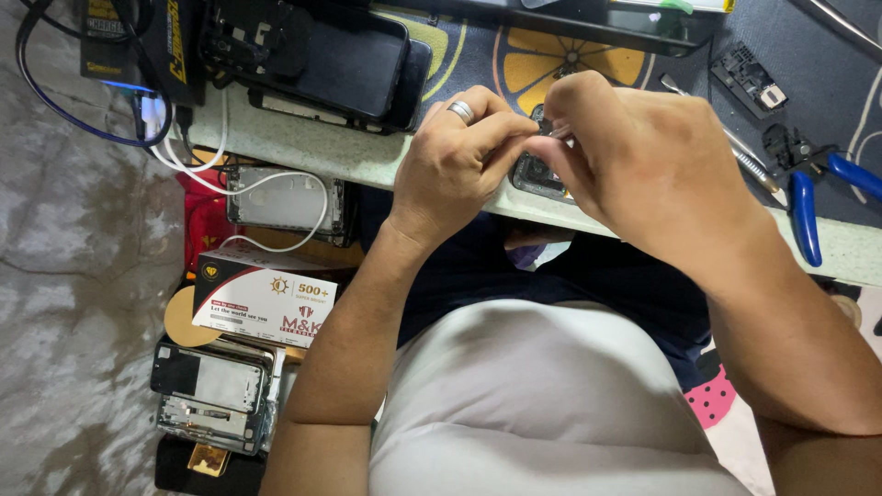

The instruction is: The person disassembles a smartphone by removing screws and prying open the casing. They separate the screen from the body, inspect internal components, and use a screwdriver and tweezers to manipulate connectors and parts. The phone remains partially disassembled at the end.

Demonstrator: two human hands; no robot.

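Two bare hands meet at the near edge of the table [303,147], and we look down on them from above; our left hand [455,165], with a ring on one finger, pinches a small dark phone part [536,174] that rests right on the table edge; its fingers [510,129] are together on the top of the part; our right hand [643,156] is closed on a thin metal tool [560,132], its tip meeting the part just where the left fingers pinch.

We judge the part to be light, stiff and fragile, a small module with glassy, possibly slippery faces; it looks best held by its outer edges, as the left hand does, with the table edge bearing it from below; much of it is hidden behind the hands, so we cannot tell its full shape.

Around the hands: several dark phones [358,64] stacked at the back left with white cables [276,179] trailing over the edge; blue-handled pliers [808,202] to the right, well apart from the hands; a mat printed with an orange slice [533,60] behind them; below the table to the left, a white printed box [266,303] and stripped phone frames [216,400] in a pile.
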